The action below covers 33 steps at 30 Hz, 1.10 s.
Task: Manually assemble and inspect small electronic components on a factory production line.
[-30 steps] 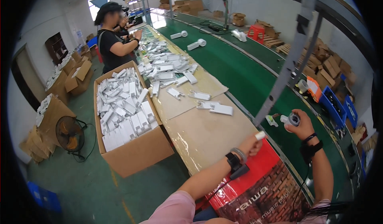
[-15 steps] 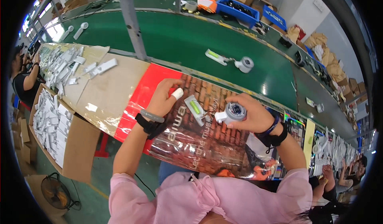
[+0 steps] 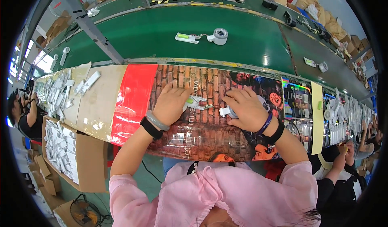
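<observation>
White words (image 3: 188, 140) run in a line up the brick picture (image 3: 214, 79) on the mat (image 3: 135, 95). A white part (image 3: 198, 104) hides some letters.

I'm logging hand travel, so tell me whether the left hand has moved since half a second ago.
Yes: judged against the red strip, the left hand has moved right, from across its edge to over the brick print.
</observation>
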Motion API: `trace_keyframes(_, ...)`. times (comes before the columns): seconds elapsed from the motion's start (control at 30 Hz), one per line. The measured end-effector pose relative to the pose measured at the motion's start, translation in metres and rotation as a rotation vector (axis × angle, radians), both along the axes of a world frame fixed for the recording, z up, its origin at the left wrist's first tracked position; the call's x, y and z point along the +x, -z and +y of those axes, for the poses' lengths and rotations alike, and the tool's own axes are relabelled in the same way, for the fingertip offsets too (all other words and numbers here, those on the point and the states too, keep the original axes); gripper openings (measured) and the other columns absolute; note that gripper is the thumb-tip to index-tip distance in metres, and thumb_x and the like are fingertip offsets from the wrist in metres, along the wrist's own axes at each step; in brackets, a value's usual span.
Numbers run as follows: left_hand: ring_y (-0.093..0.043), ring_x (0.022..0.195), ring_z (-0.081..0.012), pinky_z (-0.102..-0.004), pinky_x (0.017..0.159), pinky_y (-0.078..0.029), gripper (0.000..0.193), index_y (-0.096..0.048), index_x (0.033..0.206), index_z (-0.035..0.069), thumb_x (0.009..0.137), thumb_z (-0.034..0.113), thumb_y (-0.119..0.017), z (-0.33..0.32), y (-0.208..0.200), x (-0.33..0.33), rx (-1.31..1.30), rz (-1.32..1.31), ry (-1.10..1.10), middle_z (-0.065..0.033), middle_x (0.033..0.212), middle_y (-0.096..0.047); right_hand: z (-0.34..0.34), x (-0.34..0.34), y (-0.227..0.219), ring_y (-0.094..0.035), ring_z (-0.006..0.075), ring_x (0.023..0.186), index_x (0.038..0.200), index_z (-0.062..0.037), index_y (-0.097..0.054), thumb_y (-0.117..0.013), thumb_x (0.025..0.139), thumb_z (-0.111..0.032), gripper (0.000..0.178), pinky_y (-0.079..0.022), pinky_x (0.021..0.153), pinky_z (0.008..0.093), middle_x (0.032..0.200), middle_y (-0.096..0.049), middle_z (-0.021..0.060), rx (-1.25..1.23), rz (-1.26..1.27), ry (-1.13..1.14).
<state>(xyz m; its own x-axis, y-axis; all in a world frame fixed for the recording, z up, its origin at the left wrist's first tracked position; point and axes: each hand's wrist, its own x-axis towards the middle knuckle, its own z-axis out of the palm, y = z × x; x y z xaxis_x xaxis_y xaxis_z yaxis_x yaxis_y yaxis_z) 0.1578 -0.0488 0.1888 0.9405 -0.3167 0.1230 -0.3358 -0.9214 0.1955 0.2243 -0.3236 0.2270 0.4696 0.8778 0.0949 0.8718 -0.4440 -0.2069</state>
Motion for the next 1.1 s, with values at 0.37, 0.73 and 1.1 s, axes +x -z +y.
trace_keyframes(0.37, -0.060, 0.087, -0.0327, -0.0391, 0.074, -0.048, 0.042, -0.049, 0.110, -0.002, 0.073, 0.009, -0.063, -0.014, 0.010, -0.037, -0.567, 0.205, -0.156, -0.0205, 0.099, -0.057, 0.060, -0.011, 0.038, -0.061, 0.0223, 0.081, 0.095, -0.0064, -0.063, -0.065, 0.077, -0.023, 0.025, -0.038, 0.085, 0.0374, 0.080, -0.063, 0.0046, -0.030, -0.181, -0.053)
trace_keyframes(0.73, -0.058, 0.065, -0.0144, -0.0256, 0.055, -0.048, 0.055, -0.036, 0.134, 0.002, 0.085, 0.014, -0.059, -0.051, 0.002, -0.090, -1.869, 0.680, -0.358, -0.0073, 0.094, -0.060, 0.044, -0.037, 0.013, -0.058, 0.0242, 0.084, 0.097, -0.0117, -0.064, -0.067, 0.077, -0.028, 0.025, -0.035, 0.100, 0.0432, 0.081, -0.058, 0.0049, 0.169, 0.151, -0.112)
trace_keyframes(1.1, -0.057, 0.060, -0.0170, -0.0268, 0.052, -0.047, 0.036, -0.047, 0.124, 0.002, 0.097, 0.025, -0.042, -0.068, 0.009, -0.098, -1.959, 0.453, -0.607, -0.0121, 0.089, -0.061, 0.036, -0.044, 0.001, -0.057, 0.0251, 0.084, 0.097, -0.0067, -0.061, -0.065, 0.080, -0.019, 0.021, -0.034, 0.103, 0.0422, 0.081, -0.054, 0.0070, 0.199, 0.304, -0.223)
